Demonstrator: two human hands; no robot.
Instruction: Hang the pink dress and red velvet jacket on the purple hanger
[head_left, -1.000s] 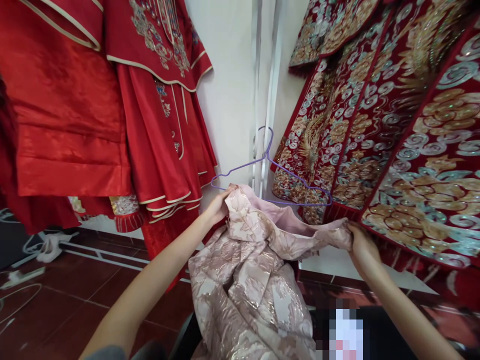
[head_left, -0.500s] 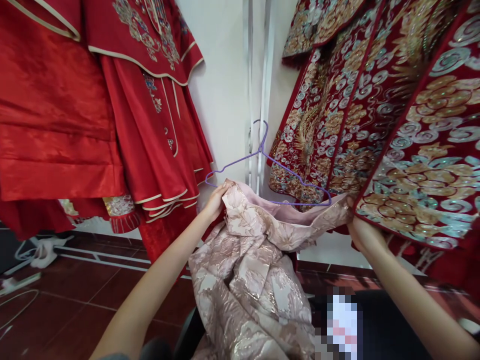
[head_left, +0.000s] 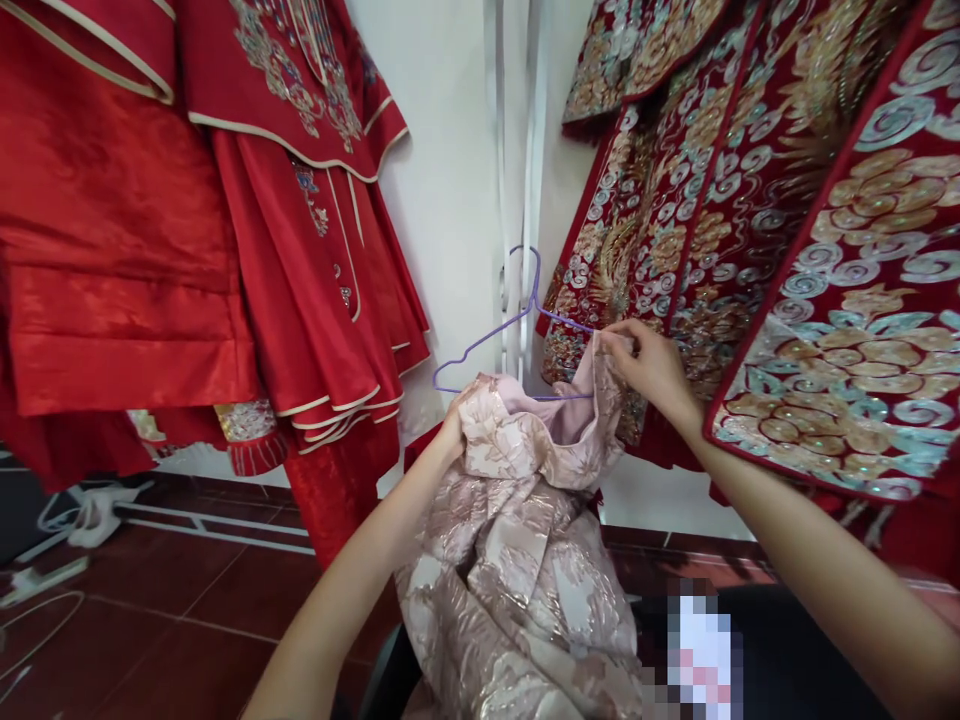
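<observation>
Pink brocade dress (head_left: pixel 517 570) held up by both hands at a purple hanger (head_left: pixel 487 335).

The dress fills the near middle, its folded skirt running out of view below. The left hand (head_left: pixel 452 432) grips one side of its top edge; the right hand (head_left: pixel 651 368), higher up, pinches the other side beside the hanger's sloping arm. The hanger's lower bar shows across the pale lining. Beyond, metal poles (head_left: pixel 534 150) stand before a white wall (head_left: pixel 442 200), between red garments (head_left: pixel 292 270) on the left and embroidered garments (head_left: pixel 720 220) on the right.
</observation>
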